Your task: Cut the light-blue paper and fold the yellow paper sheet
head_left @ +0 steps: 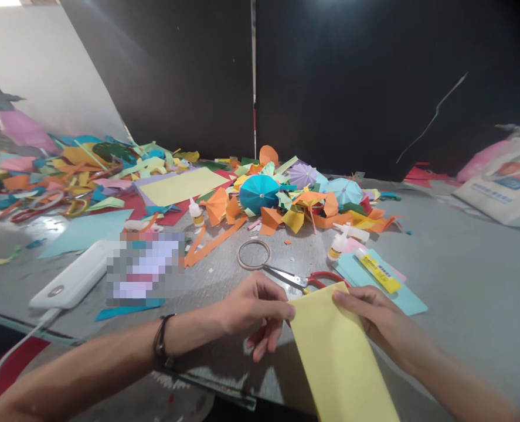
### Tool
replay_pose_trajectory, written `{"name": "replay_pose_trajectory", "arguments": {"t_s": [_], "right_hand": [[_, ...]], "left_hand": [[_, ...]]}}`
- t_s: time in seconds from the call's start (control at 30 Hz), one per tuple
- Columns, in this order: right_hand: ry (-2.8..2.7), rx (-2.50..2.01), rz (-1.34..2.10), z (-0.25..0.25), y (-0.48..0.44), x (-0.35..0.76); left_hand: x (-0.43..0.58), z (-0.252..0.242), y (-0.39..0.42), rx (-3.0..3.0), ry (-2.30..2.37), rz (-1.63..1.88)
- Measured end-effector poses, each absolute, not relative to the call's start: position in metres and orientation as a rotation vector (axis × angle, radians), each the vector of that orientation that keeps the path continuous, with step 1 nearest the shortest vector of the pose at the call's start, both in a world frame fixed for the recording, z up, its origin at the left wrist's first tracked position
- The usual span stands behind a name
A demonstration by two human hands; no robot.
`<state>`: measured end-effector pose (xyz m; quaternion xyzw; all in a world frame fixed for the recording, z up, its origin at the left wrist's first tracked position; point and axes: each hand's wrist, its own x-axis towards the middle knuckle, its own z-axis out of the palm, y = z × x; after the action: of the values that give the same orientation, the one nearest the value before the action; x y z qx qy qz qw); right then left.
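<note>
A long yellow paper sheet [339,357] hangs between both hands over the table's front edge. Thumb and fingers of my left hand [262,310] pinch its upper left corner. My right hand [378,313] grips the upper right corner, thumb on top. Just beyond the paper lie scissors [301,279] with red handles, partly hidden by the sheet. A roll of tape [254,254] rests flat beside the scissors' tip. To the right, a yellow-labelled glue stick [378,271] lies on light blue paper [411,302].
Small glue bottles [337,245] stand among scraps. Paper umbrellas [260,194] and coloured cuttings pile along the black wall panel [330,88]. At left lie a white power bank [72,275] with a cable and a blurred-out flat object [148,266]. A white bag [506,187] sits far right.
</note>
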<state>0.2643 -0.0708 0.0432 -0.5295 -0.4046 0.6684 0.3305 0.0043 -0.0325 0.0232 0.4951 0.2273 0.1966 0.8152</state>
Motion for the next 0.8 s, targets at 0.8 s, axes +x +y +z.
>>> {"name": "replay_pose_trajectory", "arguments": {"t_s": [0.8], "right_hand": [[-1.167, -1.371, 1.719, 0.0502, -0.0653, 0.2707]], "left_hand": [[0.0026, 0.0302, -0.0343, 1.018, 0.542, 0.645]]}}
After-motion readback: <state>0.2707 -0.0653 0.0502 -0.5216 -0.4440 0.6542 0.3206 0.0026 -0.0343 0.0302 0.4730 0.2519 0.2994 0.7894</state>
